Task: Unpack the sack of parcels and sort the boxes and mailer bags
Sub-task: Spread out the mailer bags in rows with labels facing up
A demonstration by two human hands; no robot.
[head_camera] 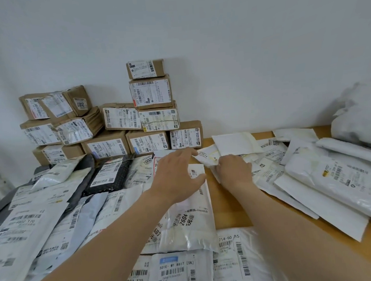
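Note:
Several brown cardboard boxes (112, 128) with white labels are stacked against the wall at the back left. White, grey and black mailer bags (52, 208) cover the table's left and front. More white mailer bags (329, 173) lie heaped on the right. My right hand (234, 168) grips a small white mailer bag (206, 157) near the table's middle. My left hand (178, 172) reaches out beside it with fingers spread, its fingertips touching that small bag's left end. A crumpled white sack (362, 113) sits at the far right.
The wooden table (227, 203) shows bare in a strip between the two spreads of bags. A white wall stands right behind the boxes. A black patterned mailer (109, 175) lies among the left bags.

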